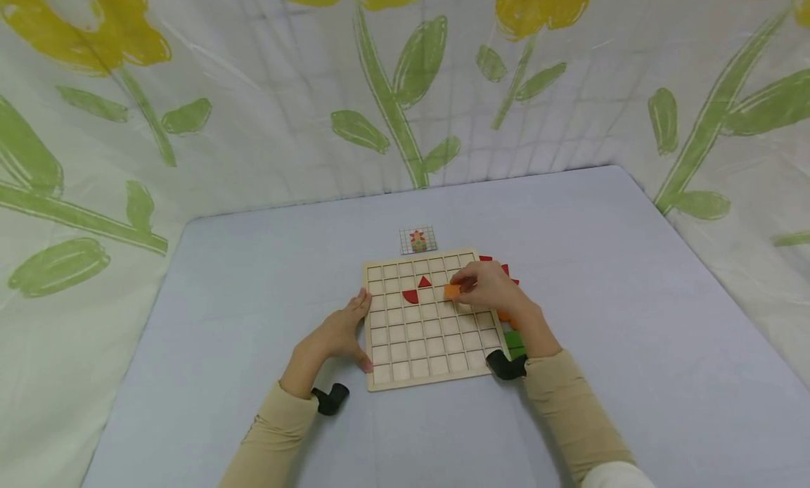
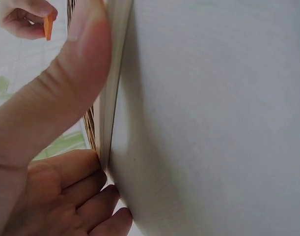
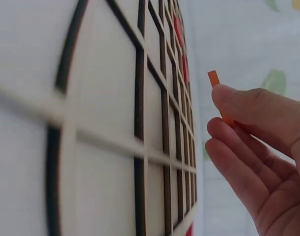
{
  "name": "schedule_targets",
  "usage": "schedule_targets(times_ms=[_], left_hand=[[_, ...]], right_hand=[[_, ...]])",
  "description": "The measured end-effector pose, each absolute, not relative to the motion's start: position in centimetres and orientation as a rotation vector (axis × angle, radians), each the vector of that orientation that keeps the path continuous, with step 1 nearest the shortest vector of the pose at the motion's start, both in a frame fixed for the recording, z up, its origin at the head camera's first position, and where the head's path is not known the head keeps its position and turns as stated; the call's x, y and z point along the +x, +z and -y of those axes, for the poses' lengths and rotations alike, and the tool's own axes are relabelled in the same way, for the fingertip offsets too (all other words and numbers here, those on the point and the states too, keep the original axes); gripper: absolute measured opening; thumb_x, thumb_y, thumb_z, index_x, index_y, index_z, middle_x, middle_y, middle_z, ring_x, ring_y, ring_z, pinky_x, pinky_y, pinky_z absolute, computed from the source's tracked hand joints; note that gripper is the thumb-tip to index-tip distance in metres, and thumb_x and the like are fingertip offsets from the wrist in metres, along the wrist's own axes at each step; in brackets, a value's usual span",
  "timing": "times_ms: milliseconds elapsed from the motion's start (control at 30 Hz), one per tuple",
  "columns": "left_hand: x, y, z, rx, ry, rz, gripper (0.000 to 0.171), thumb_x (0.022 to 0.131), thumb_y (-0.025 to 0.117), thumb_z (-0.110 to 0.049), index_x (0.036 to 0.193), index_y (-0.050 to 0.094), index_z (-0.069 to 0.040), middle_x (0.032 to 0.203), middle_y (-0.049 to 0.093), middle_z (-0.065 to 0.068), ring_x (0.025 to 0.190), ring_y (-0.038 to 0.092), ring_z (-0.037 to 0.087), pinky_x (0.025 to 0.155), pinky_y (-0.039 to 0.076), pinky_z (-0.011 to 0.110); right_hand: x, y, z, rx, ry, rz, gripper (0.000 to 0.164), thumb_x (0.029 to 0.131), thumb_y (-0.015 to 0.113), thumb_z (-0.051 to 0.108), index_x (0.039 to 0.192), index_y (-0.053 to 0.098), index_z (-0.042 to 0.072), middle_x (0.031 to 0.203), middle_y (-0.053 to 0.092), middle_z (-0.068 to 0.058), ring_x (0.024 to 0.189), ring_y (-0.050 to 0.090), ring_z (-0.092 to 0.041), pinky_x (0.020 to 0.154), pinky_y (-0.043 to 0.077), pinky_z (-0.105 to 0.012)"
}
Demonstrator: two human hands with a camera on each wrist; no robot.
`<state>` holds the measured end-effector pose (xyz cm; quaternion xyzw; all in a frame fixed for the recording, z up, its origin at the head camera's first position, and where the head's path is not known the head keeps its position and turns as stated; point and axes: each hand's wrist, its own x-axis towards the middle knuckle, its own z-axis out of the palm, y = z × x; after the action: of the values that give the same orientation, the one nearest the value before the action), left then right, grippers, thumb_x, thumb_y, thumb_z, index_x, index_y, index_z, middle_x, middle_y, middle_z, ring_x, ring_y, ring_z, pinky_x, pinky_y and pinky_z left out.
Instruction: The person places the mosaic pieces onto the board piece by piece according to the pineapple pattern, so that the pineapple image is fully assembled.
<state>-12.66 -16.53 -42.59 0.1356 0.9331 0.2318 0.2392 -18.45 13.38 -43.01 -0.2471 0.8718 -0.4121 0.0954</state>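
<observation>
"Where is the orange tile [image 1: 451, 292]?"

"Above the grid board [image 1: 418, 349], apart from it, toward the surface's [image 1: 221, 319] right edge. The right hand's grip [image 1: 487, 285] is narrow, pinching the tile between thumb and fingers."

"And the left hand's grip [image 1: 342, 333]?"

"Wide: thumb and fingers spread, touching the board's rim on the side facing the surface's left edge."

"Anything in the grid?"

"2 red pieces: a quarter-circle [image 1: 410, 296] and a triangle [image 1: 425, 282], the triangle nearer the surface's far edge."

"What lies around the board?"

"A picture card [image 1: 418, 240] just beside it, toward the far edge. On the side facing the surface's right edge are green pieces [image 1: 515, 344], plus red and orange ones partly hidden by the right arm and hand."
</observation>
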Motion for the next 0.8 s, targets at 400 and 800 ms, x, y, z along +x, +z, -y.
schedule_targets(times_ms=[400,800], left_hand=[[-12.8,-42.9,16.6,0.369,0.642,-2.556,0.129,0.054,0.095,-0.019,0.151,0.015,0.007,0.16,0.007,0.019,0.145,0.014,0.038,0.115,0.021,0.048],[-12.6,-42.6,16.4,0.379,0.639,-2.56,0.128,0.053,0.096,-0.018,0.151,0.016,0.009,0.159,0.009,0.021,0.145,0.015,0.04,0.115,0.022,0.05]], right_hand=[[-18.9,-43.4,-9.9,-0.844,-1.045,-2.646,0.019,0.079,0.077,0.002,0.097,0.075,0.0,0.09,0.066,-0.006,0.081,0.064,-0.02,0.073,0.055,-0.028],[-19.3,-43.4,-8.8,-0.8,-0.947,-2.698,0.022,0.08,0.079,0.007,0.1,0.074,0.0,0.09,0.069,-0.007,0.079,0.062,-0.02,0.073,0.054,-0.029]])
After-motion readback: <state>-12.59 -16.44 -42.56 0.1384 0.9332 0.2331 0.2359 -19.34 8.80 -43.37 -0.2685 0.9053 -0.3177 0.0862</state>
